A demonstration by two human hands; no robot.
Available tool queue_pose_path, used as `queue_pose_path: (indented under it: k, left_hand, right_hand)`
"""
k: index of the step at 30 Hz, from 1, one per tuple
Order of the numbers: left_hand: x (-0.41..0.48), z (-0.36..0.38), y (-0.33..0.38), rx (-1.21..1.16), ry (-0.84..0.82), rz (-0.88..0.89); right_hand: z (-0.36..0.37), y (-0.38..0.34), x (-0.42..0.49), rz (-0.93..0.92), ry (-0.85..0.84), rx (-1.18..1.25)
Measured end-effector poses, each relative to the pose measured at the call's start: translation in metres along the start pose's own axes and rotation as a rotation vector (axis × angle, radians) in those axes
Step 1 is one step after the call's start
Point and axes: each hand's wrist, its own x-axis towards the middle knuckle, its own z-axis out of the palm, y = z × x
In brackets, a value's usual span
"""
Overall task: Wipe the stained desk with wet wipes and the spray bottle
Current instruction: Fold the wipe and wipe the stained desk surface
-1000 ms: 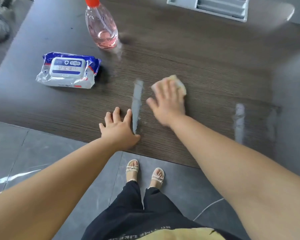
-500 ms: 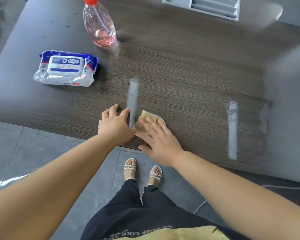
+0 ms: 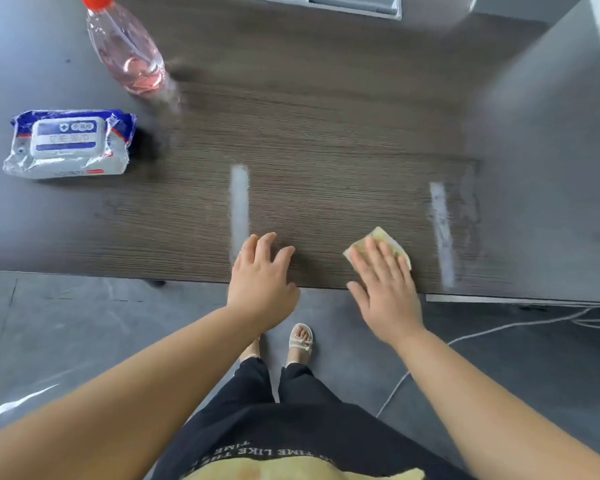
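My right hand [image 3: 385, 289] presses a yellowish wet wipe [image 3: 383, 237] flat onto the dark wood-grain desk [image 3: 326, 133] near its front edge, fingers straight. My left hand [image 3: 260, 275] rests on the desk edge with fingers spread, just right of a pale vertical streak [image 3: 239, 206]. A second pale streak [image 3: 442, 233] with a smeared patch lies right of the wipe. The spray bottle [image 3: 129, 53], clear with pink liquid and a red top, stands at the back left. The blue-and-white wet wipes pack [image 3: 66, 143] lies at the left.
A grey cable grommet tray [image 3: 354, 3] is set into the desk's back edge. A grey partition panel [image 3: 541, 133] rises on the right. Below the desk edge are grey floor tiles, my sandalled feet [image 3: 300, 341] and cables [image 3: 534, 323] on the floor at right.
My right hand slid the wipe from the back middle toward the front edge beside my left hand, then rightward along the edge. My left hand stayed on the desk edge.
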Motion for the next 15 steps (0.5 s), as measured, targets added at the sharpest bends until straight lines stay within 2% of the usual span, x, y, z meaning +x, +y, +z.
queue_pose_path:
  k: [3, 4, 5, 7, 8, 9, 13, 15]
  left_hand:
    - [0.000, 0.004, 0.010, 0.015, -0.014, 0.020]
    - [0.000, 0.006, 0.017, 0.018, -0.021, 0.037]
    - [0.001, 0.008, 0.025, 0.019, -0.028, 0.052]
    - [0.003, 0.010, 0.039, 0.015, -0.033, 0.081]
    - [0.005, 0.011, 0.046, 0.020, -0.028, 0.096]
    - [0.007, 0.012, 0.051, 0.030, -0.023, 0.110]
    - [0.010, 0.013, 0.059, 0.030, -0.056, 0.088]
    - [0.010, 0.014, 0.060, 0.057, -0.068, 0.078]
  right_hand:
    - [-0.006, 0.026, 0.000, 0.410, 0.026, 0.075]
    - [-0.007, 0.019, -0.002, 0.439, 0.033, 0.094]
    - [-0.007, 0.008, -0.005, 0.380, 0.004, 0.095]
    - [-0.002, -0.002, -0.013, 0.116, -0.078, 0.074]
    - [-0.003, 0.004, -0.013, 0.012, -0.066, 0.034]
    - [-0.005, 0.017, -0.012, 0.013, -0.063, 0.023]
    - [-0.010, 0.065, -0.018, 0.506, -0.052, 0.116]
    - [-0.010, 0.054, -0.029, 0.486, -0.027, 0.087]
